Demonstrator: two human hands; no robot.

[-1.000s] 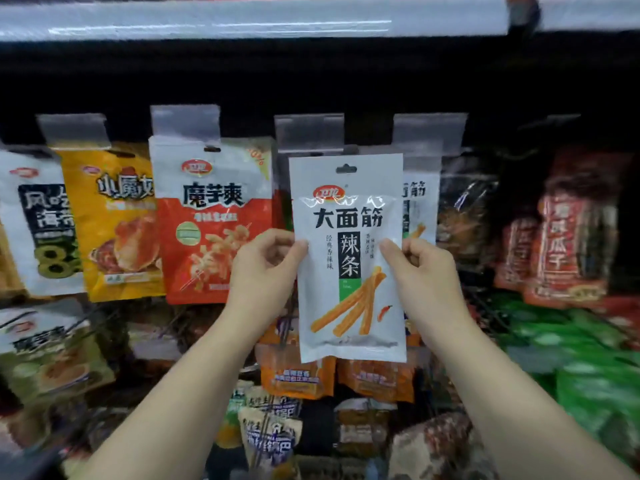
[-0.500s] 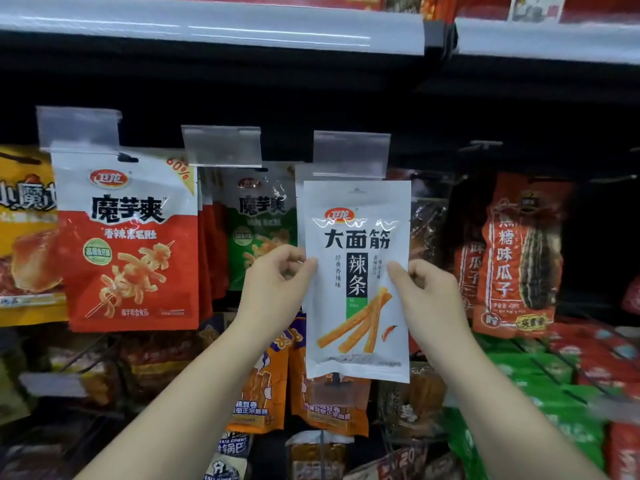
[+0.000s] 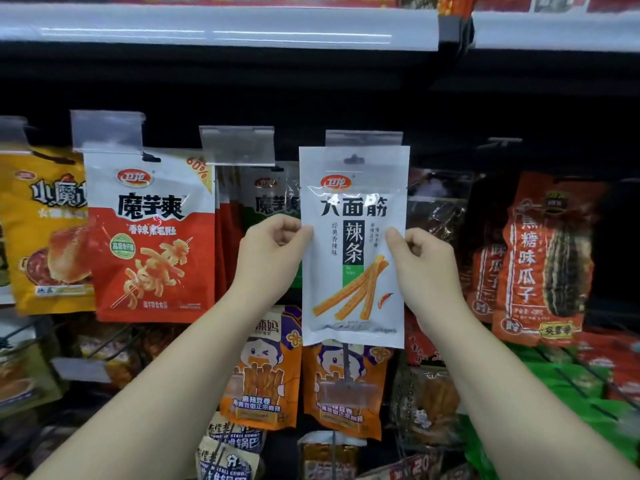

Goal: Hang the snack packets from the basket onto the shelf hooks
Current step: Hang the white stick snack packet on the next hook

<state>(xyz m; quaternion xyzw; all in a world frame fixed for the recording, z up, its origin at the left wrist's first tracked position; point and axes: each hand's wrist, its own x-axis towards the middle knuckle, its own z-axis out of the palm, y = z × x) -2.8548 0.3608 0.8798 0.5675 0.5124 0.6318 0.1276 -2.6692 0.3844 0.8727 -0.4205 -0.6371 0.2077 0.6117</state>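
Note:
I hold a white snack packet (image 3: pixel 353 251) with black characters and orange sticks printed on it, upright in front of the shelf. My left hand (image 3: pixel 270 251) pinches its left edge and my right hand (image 3: pixel 420 261) pinches its right edge, both at mid-height. The packet's hang hole (image 3: pixel 353 159) sits just below a clear plastic label holder (image 3: pixel 363 138) at the tip of a hook. Whether the hook passes through the hole I cannot tell. The basket is out of view.
Red-and-white packets (image 3: pixel 149 237) and a yellow packet (image 3: pixel 41 230) hang to the left. Red melon-seed packets (image 3: pixel 543 258) hang to the right. Orange packets (image 3: pixel 263 368) hang on lower hooks. A white shelf rail (image 3: pixel 221 29) runs overhead. Green packets (image 3: pixel 568 389) lie at the lower right.
The view has shifted right along the shelf, and both hands have raised the packet so its hang hole now sits at the clear label holder. Grip on both edges is unchanged.

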